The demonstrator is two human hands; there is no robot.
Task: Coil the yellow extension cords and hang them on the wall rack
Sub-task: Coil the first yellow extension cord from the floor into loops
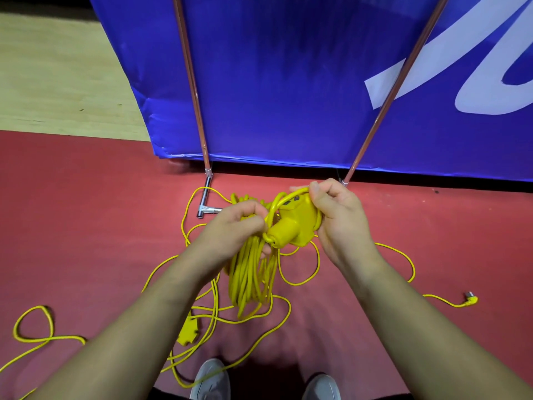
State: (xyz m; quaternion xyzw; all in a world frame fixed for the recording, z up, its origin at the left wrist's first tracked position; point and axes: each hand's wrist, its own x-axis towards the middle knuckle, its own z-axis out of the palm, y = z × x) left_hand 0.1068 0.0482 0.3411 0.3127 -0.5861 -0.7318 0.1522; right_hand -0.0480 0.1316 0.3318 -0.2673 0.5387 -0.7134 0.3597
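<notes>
Grey shoes (212, 379) on red floor (86, 226), left hand (230, 229), fingers curled round the top of a hanging yellow coil (248, 278), right hand (334, 217), fingers clamped on its socket block (294, 223), loose cord (49, 338) sprawled on floor, plug (471, 299) far right, blue banner (288, 82) behind.

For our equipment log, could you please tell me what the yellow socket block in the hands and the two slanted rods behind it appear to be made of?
Socket block: likely moulded plastic, smooth and slightly glossy, with rounded edges. Slanted rods: probably metal tubing, shiny, with a highlight along each.
</notes>
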